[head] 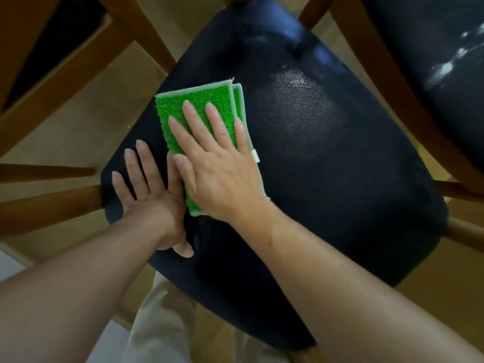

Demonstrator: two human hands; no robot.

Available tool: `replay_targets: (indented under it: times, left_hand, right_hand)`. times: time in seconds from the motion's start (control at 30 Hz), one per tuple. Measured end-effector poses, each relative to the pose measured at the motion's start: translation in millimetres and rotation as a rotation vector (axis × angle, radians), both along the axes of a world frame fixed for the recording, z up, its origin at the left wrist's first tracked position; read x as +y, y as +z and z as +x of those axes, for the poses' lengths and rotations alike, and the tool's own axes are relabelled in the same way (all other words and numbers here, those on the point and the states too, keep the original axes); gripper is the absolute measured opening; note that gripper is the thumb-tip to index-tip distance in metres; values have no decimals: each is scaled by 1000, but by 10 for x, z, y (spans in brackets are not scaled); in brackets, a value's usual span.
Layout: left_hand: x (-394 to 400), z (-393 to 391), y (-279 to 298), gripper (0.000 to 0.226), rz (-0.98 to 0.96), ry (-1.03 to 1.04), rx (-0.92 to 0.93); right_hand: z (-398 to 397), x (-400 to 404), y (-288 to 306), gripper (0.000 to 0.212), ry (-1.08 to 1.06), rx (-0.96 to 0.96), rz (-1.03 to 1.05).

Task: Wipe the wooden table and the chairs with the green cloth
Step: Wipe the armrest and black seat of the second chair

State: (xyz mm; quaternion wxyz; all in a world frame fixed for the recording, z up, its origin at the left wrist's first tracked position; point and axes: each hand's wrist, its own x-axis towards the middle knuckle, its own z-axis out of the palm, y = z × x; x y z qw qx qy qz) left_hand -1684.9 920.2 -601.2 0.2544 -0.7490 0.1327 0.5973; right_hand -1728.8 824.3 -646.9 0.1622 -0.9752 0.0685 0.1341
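A chair with a dark navy padded seat (314, 166) fills the middle of the view. A folded green cloth (199, 106) with pale edging lies on the seat's left part. My right hand (220, 163) presses flat on the cloth, fingers straight and spread. My left hand (149, 195) rests flat on the seat's left edge just beside the cloth, its fingers straight and its thumb reaching down over the seat. A damp sheen shows on the seat to the right of the cloth.
A second dark-seated chair (445, 61) stands at the upper right. Wooden frame members (136, 30) cross the upper left and wooden chair legs (47, 205) stick out at the left. Light wood floor (78, 127) lies below. My pale trouser leg (162, 323) is under the seat's near edge.
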Motion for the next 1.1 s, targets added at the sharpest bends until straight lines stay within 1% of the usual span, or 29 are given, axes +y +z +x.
replay_targets:
  times: [0.07,0.1,0.23,0.3,0.37,0.47,0.53,0.6,0.73,0.83,0.87,0.9,0.93,0.97,1.03,1.1]
  left_hand:
    - [-6,1,14,168,-20,18,18]
    - [-4,2,17,167,-28,26,23]
    - [10,12,-6,167,-51,47,35]
    - [9,14,-15,167,-48,39,36]
    - [17,18,-23,166,-50,32,34]
    - [24,4,-26,167,-62,33,30]
    - [18,23,-42,167,-58,16,30]
    - [6,34,-41,166,-30,13,42]
    - [25,47,-46,166,19,-2,41]
    - [24,56,-62,165,7,1,52]
    - [23,57,-65,165,-5,5,58]
    - [24,58,-65,165,-20,10,65]
    - [27,60,-66,165,-36,14,70]
    - [35,62,-69,165,-51,16,73]
    - [47,61,-73,165,-74,23,78]
    - [55,60,-87,164,-89,25,83]
  right_hand:
    - [79,-180,-31,55,6,-36,-74]
    - [143,-275,-44,56,-27,-60,-106]
    - [458,-657,-91,58,-306,-65,-185]
    - [541,-698,-87,58,-429,-59,-208]
    - [574,-615,-76,58,-468,-51,-231]
    - [587,-520,-58,57,-472,-34,-222]
    - [567,-465,-64,58,-432,-36,-225]
    - [458,-263,-56,58,-349,-43,-190]
    - [148,242,-2,58,-13,3,-11]
    - [166,-9,-13,54,201,-24,58]
    - [221,-161,-30,53,248,-40,57]
    - [290,-330,-55,53,249,-69,41]
    - [377,-499,-72,53,194,-107,-1]
    - [475,-666,-77,55,91,-128,-58]
    - [668,-941,-102,58,-162,-98,-149]
    - [832,-1049,-79,60,-374,-61,-165]
